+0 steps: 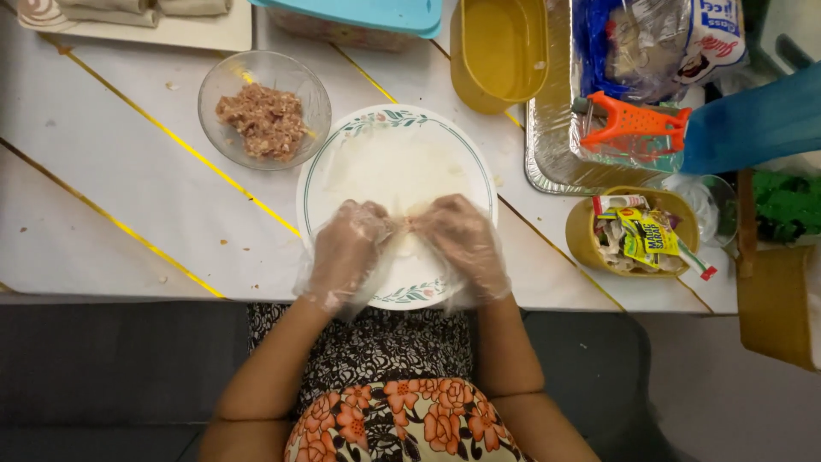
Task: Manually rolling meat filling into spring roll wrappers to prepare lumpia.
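Observation:
A thin pale wrapper (389,171) lies spread over a white plate (321,175) with a floral rim, at the middle of the table. My left hand (346,252) and my right hand (462,244), both in clear plastic gloves, rest on the wrapper's near edge. Their fingertips meet at the plate's middle and pinch the wrapper over a small bit of filling (410,222). A glass bowl (227,81) of minced meat filling (263,121) stands just left of the plate.
A yellow tub (500,51) and a teal-lidded box (368,15) stand behind the plate. A foil tray (547,128) with an orange grater (633,124) and bags is at right. A yellow bowl (580,235) of packets sits near the right edge.

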